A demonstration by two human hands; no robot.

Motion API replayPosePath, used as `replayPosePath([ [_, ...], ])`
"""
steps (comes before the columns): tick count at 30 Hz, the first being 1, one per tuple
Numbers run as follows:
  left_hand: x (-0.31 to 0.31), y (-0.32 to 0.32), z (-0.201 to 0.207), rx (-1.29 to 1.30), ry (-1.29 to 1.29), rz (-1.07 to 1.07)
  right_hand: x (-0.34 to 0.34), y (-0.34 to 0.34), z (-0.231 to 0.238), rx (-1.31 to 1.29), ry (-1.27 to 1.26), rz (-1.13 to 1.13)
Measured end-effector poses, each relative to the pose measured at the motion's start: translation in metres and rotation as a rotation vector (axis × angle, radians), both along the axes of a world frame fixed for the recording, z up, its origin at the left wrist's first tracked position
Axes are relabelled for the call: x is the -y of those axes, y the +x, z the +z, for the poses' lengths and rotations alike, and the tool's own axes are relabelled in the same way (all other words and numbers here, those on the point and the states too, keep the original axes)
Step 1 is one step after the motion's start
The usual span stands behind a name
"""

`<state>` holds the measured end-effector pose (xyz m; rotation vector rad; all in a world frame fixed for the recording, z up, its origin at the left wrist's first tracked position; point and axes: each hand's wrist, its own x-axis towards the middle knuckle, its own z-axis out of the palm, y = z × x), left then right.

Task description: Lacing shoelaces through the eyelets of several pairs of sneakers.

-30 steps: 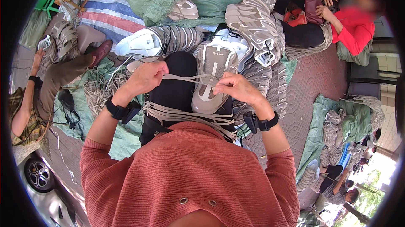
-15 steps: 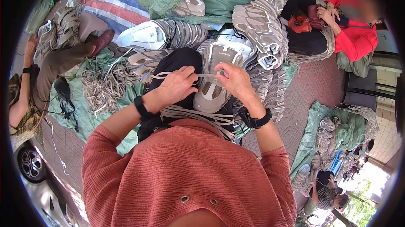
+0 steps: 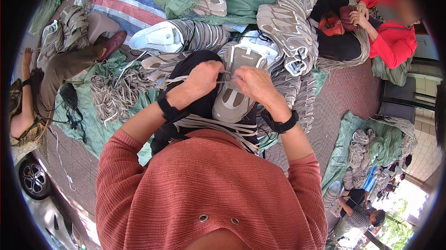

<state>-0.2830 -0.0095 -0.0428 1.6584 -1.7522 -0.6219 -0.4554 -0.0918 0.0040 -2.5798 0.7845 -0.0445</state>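
A grey-beige shoe upper [image 3: 232, 106] with mesh panels lies across my lap, toe toward me. Just left of it, my left hand [image 3: 205, 78] is closed in a pinch on a thin shoelace [image 3: 225, 82]. The fingers of my right hand [image 3: 254, 83], over the upper's middle, are closed on the same lace, which runs in strands between both hands. My right hand hides part of the upper's lacing area. More flat laces [image 3: 218, 125] lie in a bundle over my dark-trousered thighs.
Beyond my knees are stacked shoe uppers [image 3: 283, 22] and a row with a white lining [image 3: 160, 38]. A heap of laces [image 3: 114, 93] rests on green sheeting at left. One seated person is at left, another in red [image 3: 395, 45] at right; a car [image 3: 44, 203] stands lower left.
My left hand has moved up and slightly right, closer to my right hand. My right hand has turned, knuckles up. The lace between them now shows as more than one strand.
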Motion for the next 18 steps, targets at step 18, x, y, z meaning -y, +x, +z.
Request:
replayPosePath([
  [18, -0.012, -0.015, 0.004, 0.251, 0.051, -0.107, 0.016, -0.015, -0.021, 0.363, -0.065, 0.139],
])
